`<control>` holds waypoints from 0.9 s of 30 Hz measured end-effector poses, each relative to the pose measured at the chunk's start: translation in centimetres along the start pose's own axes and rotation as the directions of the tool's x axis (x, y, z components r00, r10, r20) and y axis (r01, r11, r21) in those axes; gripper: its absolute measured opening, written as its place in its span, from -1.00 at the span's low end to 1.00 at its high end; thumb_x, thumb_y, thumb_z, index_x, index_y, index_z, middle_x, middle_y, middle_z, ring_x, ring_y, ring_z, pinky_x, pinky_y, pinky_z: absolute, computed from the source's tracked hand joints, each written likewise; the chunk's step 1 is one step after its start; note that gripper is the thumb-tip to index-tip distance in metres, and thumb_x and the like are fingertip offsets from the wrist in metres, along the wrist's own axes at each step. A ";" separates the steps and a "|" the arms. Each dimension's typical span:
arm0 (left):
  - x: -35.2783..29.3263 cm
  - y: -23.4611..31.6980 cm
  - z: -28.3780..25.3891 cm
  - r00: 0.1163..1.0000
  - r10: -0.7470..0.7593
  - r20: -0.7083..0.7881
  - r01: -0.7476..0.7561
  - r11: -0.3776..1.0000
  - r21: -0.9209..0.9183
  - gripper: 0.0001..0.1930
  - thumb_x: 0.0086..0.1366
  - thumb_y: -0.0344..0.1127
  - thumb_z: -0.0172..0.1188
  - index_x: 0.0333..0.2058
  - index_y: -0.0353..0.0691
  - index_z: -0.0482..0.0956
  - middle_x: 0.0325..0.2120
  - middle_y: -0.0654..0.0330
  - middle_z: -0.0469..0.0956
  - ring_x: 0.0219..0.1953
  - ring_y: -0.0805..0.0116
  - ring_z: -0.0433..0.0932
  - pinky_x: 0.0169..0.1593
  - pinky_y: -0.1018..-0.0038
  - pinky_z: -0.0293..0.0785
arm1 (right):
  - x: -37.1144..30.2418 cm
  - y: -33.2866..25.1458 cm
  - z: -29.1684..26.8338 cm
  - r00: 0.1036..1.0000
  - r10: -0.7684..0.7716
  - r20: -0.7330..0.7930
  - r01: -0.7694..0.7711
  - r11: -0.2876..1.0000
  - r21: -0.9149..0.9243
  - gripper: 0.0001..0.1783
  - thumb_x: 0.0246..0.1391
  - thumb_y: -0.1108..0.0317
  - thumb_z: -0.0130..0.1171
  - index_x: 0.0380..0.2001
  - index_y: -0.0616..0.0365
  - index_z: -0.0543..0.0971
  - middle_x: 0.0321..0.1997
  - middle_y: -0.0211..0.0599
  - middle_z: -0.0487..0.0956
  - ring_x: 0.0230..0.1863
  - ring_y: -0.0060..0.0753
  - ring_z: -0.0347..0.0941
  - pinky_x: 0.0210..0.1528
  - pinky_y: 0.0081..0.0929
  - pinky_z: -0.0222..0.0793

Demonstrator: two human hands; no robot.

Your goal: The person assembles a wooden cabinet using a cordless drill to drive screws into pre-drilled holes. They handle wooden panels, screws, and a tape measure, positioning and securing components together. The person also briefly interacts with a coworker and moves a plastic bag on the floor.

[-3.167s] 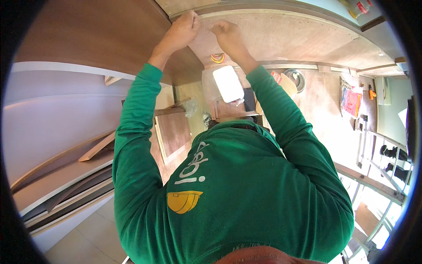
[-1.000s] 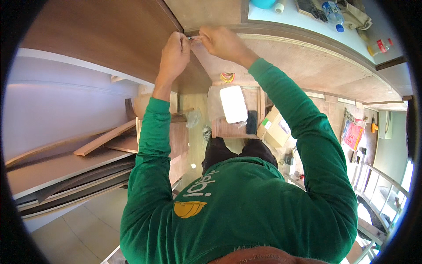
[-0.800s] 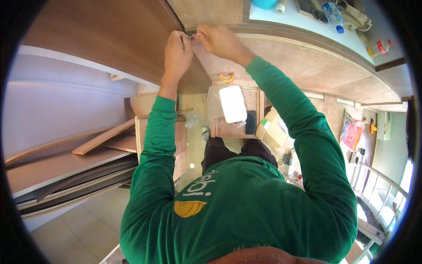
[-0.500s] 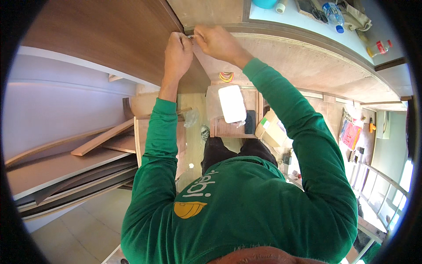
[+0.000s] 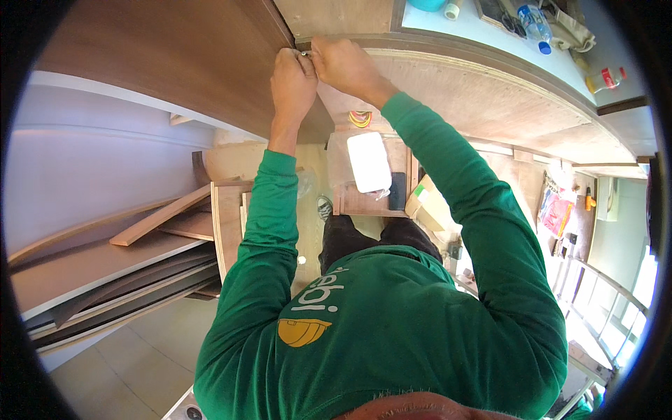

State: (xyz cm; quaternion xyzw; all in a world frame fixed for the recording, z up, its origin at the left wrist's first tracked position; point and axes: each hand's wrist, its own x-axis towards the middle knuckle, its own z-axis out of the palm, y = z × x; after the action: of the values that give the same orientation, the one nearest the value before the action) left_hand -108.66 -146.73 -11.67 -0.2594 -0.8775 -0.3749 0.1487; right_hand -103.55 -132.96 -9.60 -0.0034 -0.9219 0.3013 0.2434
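Both my hands are raised to the corner where a large brown panel (image 5: 168, 63) meets a plywood-faced cabinet edge (image 5: 483, 66). My left hand (image 5: 293, 82) is closed, thumb and fingers pinched together at the panel's edge. Close against it, my right hand (image 5: 348, 68) is closed too, with the fingers curled at the same spot. A small shiny metal piece (image 5: 304, 54) shows between the two hands; its kind is too small to tell, and the fingers hide most of it.
Below stands a wooden surface with a white oblong thing (image 5: 369, 164) and a dark phone-like slab (image 5: 397, 191). Boards (image 5: 119, 259) are stacked at left. A plastic bottle (image 5: 535, 28) and scissors (image 5: 512, 25) lie on the upper right shelf. A metal ladder (image 5: 602, 301) stands at right.
My left hand and forearm have shifted slightly right, and the left hand now sits closer against the right one. The right hand stays almost in place.
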 end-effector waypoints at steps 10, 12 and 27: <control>-0.3 0.5 0.4 0.999 -0.032 -0.023 0.032 0.999 -0.027 -0.76 0.49 -0.22 0.06 -0.21 -0.32 0.49 -0.22 -0.18 0.57 -0.14 -0.30 0.58 -0.08 -0.07 0.48 | -0.3 -0.2 0.1 1.000 0.023 -0.002 -0.023 0.999 -0.040 -0.76 0.27 0.23 0.12 -0.29 0.21 0.52 -0.45 0.22 0.62 -0.34 0.37 0.58 -0.29 0.18 0.49; -0.1 0.9 0.4 0.999 -0.031 -0.030 0.031 0.999 -0.015 -0.76 0.48 -0.22 0.07 -0.21 -0.33 0.49 -0.23 -0.19 0.57 -0.13 -0.31 0.58 -0.08 -0.07 0.48 | -0.2 -0.1 -0.1 1.000 0.015 -0.011 -0.016 0.999 -0.041 -0.76 0.27 0.23 0.12 -0.30 0.23 0.52 -0.45 0.23 0.62 -0.34 0.37 0.59 -0.28 0.18 0.50; 0.1 0.0 0.1 1.000 0.017 -0.008 -0.017 1.000 -0.004 -0.72 0.51 -0.20 0.04 -0.21 -0.37 0.48 -0.26 -0.25 0.60 -0.18 -0.32 0.60 -0.13 -0.05 0.50 | 0.0 -0.2 0.3 1.000 -0.002 0.024 0.003 0.999 -0.044 -0.76 0.24 0.24 0.12 -0.26 0.24 0.53 -0.39 0.27 0.64 -0.28 0.36 0.62 -0.21 0.19 0.54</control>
State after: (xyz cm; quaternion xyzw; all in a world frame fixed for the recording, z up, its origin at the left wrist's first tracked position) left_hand -108.77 -146.66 -11.72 -0.2658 -0.8740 -0.3762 0.1548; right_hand -103.59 -133.28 -9.68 -0.0042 -0.9313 0.2804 0.2325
